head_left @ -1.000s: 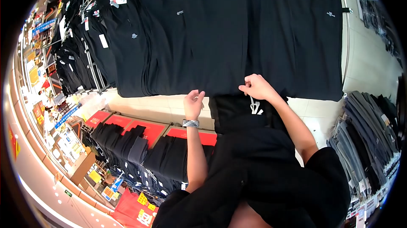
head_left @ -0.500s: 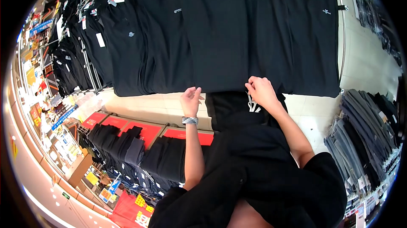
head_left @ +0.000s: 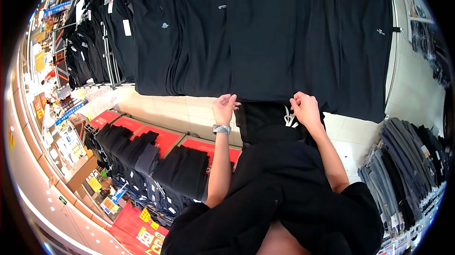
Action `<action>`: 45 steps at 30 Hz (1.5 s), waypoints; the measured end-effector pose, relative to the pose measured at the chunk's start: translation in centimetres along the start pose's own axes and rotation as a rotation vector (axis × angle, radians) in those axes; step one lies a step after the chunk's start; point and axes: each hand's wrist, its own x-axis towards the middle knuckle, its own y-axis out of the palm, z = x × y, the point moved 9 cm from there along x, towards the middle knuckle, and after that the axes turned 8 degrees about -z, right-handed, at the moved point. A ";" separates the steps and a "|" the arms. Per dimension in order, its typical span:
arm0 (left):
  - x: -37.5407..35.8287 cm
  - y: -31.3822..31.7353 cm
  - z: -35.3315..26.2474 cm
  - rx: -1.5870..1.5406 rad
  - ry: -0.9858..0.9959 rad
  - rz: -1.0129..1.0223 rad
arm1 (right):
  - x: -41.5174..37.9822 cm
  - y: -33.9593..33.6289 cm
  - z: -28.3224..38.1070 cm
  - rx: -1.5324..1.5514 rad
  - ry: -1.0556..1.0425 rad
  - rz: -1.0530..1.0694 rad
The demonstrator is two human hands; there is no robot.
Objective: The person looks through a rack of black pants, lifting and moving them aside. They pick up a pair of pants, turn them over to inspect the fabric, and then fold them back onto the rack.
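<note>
Several black trousers hang side by side across the top of the view, with small pale logos on them. My left hand, with a silver watch on its wrist, pinches the lower left corner of the middle pair's hem. At that hem's lower right corner, the fingers of my right hand are closed on the black fabric. White drawstrings hang from my black clothing just below the right hand.
Folded dark trousers lie over a rack with red panels at the lower left. Grey and dark trousers hang at the right. A metal rack post stands beside the hanging black trousers. Tagged black garments hang at the upper left.
The view has shifted, so the hanging trousers and both hands appear further right. Both hands remain at the lower corners of the middle hem.
</note>
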 end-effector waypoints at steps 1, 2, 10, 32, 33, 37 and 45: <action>0.0 0.1 0.1 -0.006 -0.004 -0.004 | 0.0 0.0 -0.1 -0.006 -0.004 0.004; 0.1 0.2 0.2 -0.031 -0.002 -0.001 | -0.1 0.1 0.0 -0.033 -0.009 0.010; -0.4 0.3 2.0 -0.092 -0.048 0.105 | 0.9 -1.0 3.3 -0.088 -0.070 0.017; 9.7 -15.1 5.8 -0.253 -0.050 -0.209 | 1.5 15.8 15.9 -0.256 -0.749 0.233; 9.6 -13.9 6.1 -0.288 -0.077 -0.135 | 1.6 15.8 15.8 -0.264 -0.748 0.223; 9.6 -12.9 5.5 -0.236 -0.035 -0.052 | 1.3 15.7 15.9 -0.244 -0.770 0.218; 9.9 -15.1 4.8 -0.241 0.057 -0.038 | 1.3 14.4 15.7 -0.121 -0.811 0.204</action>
